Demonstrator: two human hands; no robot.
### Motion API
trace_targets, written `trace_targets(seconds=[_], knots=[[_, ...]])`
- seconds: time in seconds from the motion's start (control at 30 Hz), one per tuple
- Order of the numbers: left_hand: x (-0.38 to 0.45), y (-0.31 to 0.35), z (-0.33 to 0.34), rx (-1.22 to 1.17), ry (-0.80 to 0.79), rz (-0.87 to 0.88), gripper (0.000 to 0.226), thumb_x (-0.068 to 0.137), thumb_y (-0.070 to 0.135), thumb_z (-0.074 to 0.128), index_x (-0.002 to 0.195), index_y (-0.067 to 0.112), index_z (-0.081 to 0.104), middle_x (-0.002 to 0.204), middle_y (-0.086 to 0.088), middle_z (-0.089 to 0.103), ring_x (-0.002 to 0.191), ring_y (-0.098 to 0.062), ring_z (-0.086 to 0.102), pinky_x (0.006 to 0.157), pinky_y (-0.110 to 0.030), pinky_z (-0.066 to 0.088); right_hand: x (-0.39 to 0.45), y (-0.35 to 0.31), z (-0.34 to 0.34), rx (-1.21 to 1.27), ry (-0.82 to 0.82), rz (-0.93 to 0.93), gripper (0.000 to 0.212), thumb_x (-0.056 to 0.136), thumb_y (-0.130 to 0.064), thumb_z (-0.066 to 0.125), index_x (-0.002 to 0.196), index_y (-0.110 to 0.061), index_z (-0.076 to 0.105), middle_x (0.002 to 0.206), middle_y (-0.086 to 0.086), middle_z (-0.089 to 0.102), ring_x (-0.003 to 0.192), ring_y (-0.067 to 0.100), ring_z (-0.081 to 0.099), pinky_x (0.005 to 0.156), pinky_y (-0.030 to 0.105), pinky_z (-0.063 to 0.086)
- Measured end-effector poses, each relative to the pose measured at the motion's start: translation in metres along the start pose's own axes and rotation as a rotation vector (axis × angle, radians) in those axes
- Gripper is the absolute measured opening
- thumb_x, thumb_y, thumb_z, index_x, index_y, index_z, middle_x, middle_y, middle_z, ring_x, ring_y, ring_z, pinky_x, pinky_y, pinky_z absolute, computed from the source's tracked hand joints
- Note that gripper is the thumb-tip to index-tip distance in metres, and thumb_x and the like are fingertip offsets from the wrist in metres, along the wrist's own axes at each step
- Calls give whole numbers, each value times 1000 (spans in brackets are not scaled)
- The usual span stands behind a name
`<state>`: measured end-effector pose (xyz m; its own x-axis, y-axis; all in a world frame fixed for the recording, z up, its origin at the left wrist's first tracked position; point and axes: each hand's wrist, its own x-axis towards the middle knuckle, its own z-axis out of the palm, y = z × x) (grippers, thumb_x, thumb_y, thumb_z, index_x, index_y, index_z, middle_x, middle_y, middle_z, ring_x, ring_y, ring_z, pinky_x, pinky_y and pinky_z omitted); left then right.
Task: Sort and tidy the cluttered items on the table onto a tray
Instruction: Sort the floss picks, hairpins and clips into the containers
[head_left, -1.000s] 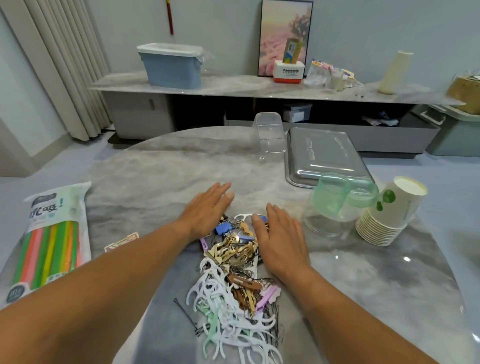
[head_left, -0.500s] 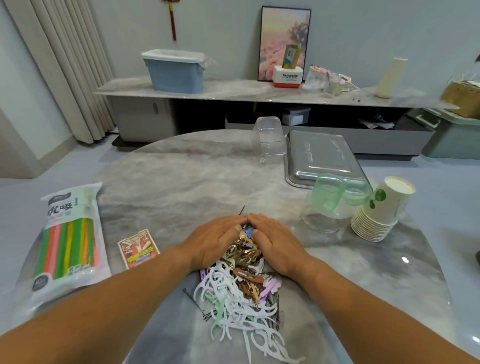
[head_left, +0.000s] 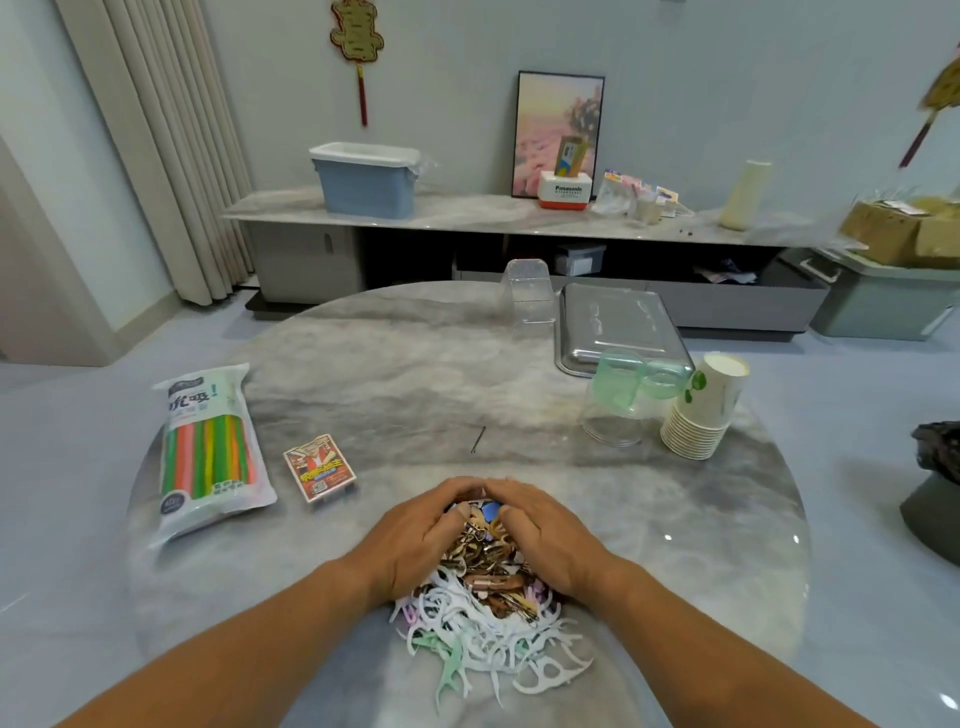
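We see both hands cupped over the pile (head_left: 480, 587): left hand (head_left: 415, 540), right hand (head_left: 545, 540), fingers curled, fingertips meeting, hiding its far edge. Clips, white floss picks; blurred. Steel tray (head_left: 618, 327) well apart on marbled worktop (head_left: 395, 374).

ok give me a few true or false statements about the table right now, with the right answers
1. Both hands cup the far end of the pile of clips and floss picks. True: the left hand and right hand meet fingertip to fingertip over it.
2. The metal tray already holds floss picks. False: nothing from the pile lies in it.
3. A lone black hairpin lies apart from the pile. True.
4. The stack of paper cups stands upright. False: it lies tilted on its side.
5. The pack of coloured straws lies left of the small card box. True.
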<state>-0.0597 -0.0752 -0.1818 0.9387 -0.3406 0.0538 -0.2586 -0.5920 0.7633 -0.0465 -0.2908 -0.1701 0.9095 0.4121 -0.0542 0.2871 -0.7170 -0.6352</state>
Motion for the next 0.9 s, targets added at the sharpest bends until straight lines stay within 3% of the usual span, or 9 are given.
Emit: trace_targets(seconds=[0.07,0.2,0.27,0.33,0.47,0.63,0.73,0.9], knots=[[-7,1,-2,-51,49,-29,43,93,68,34,136,65,36,140,27,51,128,12,46,104,-21,41,-14,-2,-2,115,123,54,44,109,-31,37,152,-27,45,156,-8,44,139,2,37,114,17,24],[-27,-5,-5,5,158,-56,49,92,73,31,140,64,32,142,40,37,132,11,39,103,-16,34,-55,8,9,263,432,190,40,108,-37,37,144,-29,54,147,-13,53,134,-2,43,113,19,30],[-38,-8,1,50,169,-73,49,92,75,28,140,65,31,145,39,36,134,10,37,106,-17,33,-71,9,19,285,491,233,51,103,-49,32,144,-30,55,146,-16,53,135,-3,43,116,23,31],[-46,-7,9,113,173,-81,51,91,75,23,141,64,32,152,32,33,140,8,31,115,-23,29,-75,5,28,283,527,268,62,96,-56,25,145,-31,54,147,-17,52,136,-2,42,117,25,31],[-47,6,24,146,209,-101,51,99,63,25,147,51,36,158,21,31,145,4,23,122,-30,21,-64,-11,44,217,564,306,62,98,-53,19,147,-31,51,149,-17,49,137,-2,39,116,22,29],[-43,9,27,52,231,-115,46,101,59,30,146,51,37,156,28,31,139,18,22,114,-14,20,-43,-29,58,230,507,278,52,105,-43,24,152,-30,43,157,-18,39,144,-6,26,118,17,17],[-27,11,12,-133,261,-132,47,100,63,31,145,51,38,152,29,35,138,16,28,108,-10,23,-31,-28,49,367,544,261,47,108,-37,29,151,-28,45,156,-14,41,143,-2,29,121,22,20],[40,7,-13,-62,93,-165,64,98,69,21,157,44,21,162,20,19,148,1,13,119,-29,14,-6,-2,14,413,605,283,43,109,-28,34,148,-18,49,154,-4,46,137,1,36,117,21,24]])
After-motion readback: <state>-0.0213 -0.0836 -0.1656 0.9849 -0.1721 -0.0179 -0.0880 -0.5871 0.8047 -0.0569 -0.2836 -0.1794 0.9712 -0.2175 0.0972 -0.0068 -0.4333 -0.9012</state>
